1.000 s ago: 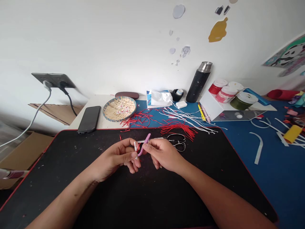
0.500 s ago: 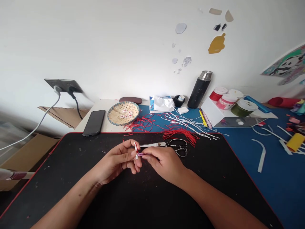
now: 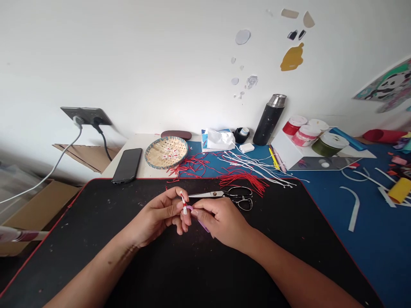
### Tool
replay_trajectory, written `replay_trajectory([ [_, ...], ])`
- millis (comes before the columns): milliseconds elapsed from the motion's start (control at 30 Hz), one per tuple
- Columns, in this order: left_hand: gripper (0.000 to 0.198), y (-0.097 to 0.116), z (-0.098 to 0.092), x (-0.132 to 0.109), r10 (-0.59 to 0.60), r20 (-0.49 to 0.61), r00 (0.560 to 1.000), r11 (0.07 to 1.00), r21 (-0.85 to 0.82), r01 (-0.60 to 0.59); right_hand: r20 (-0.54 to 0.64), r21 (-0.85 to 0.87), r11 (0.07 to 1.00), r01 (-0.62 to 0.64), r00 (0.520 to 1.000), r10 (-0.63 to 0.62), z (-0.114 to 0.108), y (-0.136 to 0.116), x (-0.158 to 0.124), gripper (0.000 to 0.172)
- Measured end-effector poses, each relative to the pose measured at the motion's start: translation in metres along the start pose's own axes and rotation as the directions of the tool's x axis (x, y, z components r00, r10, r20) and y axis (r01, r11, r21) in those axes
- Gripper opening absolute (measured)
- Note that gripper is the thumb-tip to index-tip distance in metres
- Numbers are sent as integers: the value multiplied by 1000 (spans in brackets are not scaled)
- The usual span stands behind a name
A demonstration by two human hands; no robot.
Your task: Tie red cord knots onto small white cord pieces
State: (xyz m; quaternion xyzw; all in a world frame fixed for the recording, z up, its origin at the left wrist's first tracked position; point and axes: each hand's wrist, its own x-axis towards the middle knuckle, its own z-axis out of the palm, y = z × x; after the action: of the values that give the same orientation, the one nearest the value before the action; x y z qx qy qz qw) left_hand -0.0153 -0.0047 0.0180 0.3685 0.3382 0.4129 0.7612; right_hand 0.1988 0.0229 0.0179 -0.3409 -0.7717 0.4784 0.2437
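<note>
My left hand pinches a small white and red knotted cord piece between thumb and forefinger, its other fingers loosely curled. Against the lower part of that piece sits the curved end of a slim purple tool, whose exact kind I cannot make out. The tool is gripped by my right hand, its thumb and forefinger closed on it. Just behind the hands, a pair of scissors lies on the black mat, blades pointing left and partly covered by my right hand.
Red cords and white cords lie behind the scissors. A woven basket holds small red and white pieces. Along the back stand a phone, a tissue box, a black flask and paint jars.
The purple tool has turned in my right hand: its curved end now shows at the cord piece and its other end sticks out below my thumb. The cord piece has rotated slightly.
</note>
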Motion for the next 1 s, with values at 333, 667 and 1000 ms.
replay_trajectory([
  [333,16,-4,-4,-2,7,20,1000,991,132,-9,241,368,874,-316,941,239,2,1,1,29],
  [667,20,1,-4,-3,0,42,999,956,294,-13,299,460,794,-398,911,283,2,4,3,28],
  [1000,22,3,-3,-5,-20,66,998,921,389,-7,276,432,814,-387,916,289,2,4,4,25],
])
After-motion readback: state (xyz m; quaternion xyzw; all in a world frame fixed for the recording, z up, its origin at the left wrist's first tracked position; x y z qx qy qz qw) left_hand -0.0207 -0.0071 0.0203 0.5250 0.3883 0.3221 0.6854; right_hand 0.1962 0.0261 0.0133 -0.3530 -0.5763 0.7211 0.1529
